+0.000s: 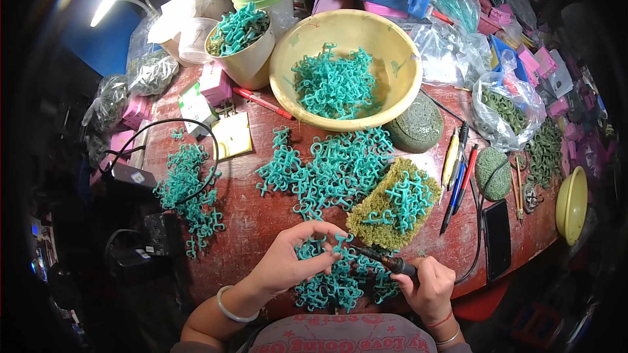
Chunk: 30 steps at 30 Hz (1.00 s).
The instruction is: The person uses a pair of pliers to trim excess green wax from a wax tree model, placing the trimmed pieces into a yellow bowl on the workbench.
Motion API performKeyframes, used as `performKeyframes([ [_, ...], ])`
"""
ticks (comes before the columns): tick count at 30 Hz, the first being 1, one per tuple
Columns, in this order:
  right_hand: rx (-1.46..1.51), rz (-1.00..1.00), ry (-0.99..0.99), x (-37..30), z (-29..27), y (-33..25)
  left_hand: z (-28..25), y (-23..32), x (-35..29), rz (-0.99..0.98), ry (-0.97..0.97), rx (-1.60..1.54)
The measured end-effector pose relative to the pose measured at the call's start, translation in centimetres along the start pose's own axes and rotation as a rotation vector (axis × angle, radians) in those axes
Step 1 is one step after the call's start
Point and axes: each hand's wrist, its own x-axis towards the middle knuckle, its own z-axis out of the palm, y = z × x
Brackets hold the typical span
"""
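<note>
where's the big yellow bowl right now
In the head view the big yellow bowl sits at the table's far centre, holding teal plastic pieces, beside a cream cup.

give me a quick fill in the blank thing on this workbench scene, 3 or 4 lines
1. The right hand grips a dark pen-shaped tool whose tip meets a ____-coloured plastic piece.
2. The left hand pinches that piece with its ____.
3. The big yellow bowl holds more teal ____.
4. A patch of green moss-like mat lies to the ____ of the loose pile on the red table.

Missing words: teal; fingers; pieces; right
</note>
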Motion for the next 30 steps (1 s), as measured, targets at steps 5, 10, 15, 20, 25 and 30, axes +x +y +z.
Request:
performKeyframes([
  [5, -0.003, 0.0, -0.007, 0.1, 0.0, 0.0, 0.0, 0.0, 0.0, 0.005, -0.004, -0.015],
  [10, -0.02, 0.001, -0.01, 0.1, 0.1, 0.0, -0.1, -0.1, 0.0, 0.014, -0.012, -0.009],
  [15, 0.058, 0.008, 0.051, -0.3, -0.2, 0.1, -0.1, -0.3, 0.1, 0.031, -0.013, -0.006],
  [20, -0.074, 0.048, 0.063, -1.1, -1.8, 0.6, 0.0, 0.1, -0.1, 0.014, -0.005, -0.006],
  [25, -0.225, 0.112, -0.089, -1.0, -2.3, 0.9, 0.1, 0.1, 0.0, 0.013, -0.004, -0.016],
  [30, -0.109, 0.084, 0.035, -1.1, -2.1, 0.7, 0.0, 0.1, 0.0, 0.013, -0.008, -0.016],
])
